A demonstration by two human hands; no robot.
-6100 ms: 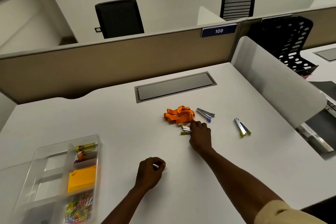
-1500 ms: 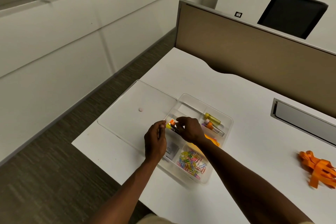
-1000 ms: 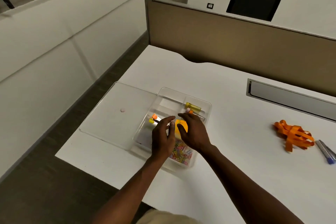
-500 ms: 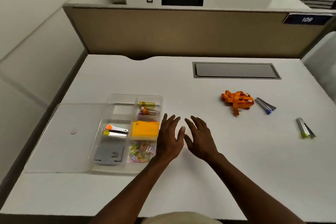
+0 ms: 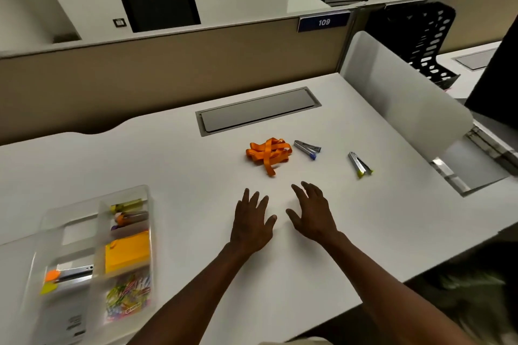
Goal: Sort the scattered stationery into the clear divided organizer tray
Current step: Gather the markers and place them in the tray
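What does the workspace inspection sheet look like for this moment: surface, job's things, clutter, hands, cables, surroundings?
Surface: white desk with a grey hatch cover set into it.
Job's things: clear organizer tray at the left holds orange sticky notes, coloured paper clips, marker-like items and metal pieces with coloured tips. An orange lanyard, a blue-tipped staple remover and a yellow-tipped staple remover lie loose on the desk.
Clutter: nothing seen.
Hands: left hand and right hand are open, fingers spread, holding nothing.
Cables: nothing seen.
Surroundings: beige partition with sign 109, black chairs behind, black mesh rack to the right.
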